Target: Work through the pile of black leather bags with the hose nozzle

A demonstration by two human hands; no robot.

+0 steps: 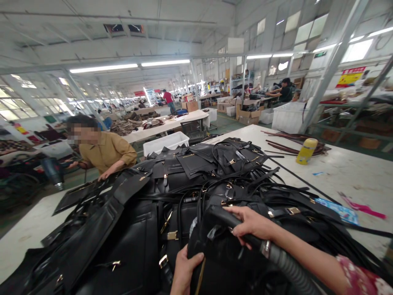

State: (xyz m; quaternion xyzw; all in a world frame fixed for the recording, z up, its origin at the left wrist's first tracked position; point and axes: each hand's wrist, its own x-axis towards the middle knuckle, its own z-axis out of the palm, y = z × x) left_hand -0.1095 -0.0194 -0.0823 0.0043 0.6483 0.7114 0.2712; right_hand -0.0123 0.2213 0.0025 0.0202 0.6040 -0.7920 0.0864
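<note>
My right hand (253, 223) is wrapped round a black vacuum hose handle (223, 216), whose ribbed grey hose (288, 266) runs off toward the lower right. The handle's tip lies against the upper part of a black leather bag (221, 262). At that bag's left edge, near a gold zip, my left hand (186, 266) grips it with the thumb on top. Bits of clear plastic wrap show by the bag's top. A big heap of black bags (135, 233) with straps and gold buckles lies around both hands.
Across the heap a co-worker (104, 149) holds a heat gun (53, 172) and touches a bag. On the white table (346, 176) at right are a yellow bottle (307, 150), brown straps (279, 143), a blue packet (337, 211) and a pink tool (367, 209). A white bin (167, 143) stands behind.
</note>
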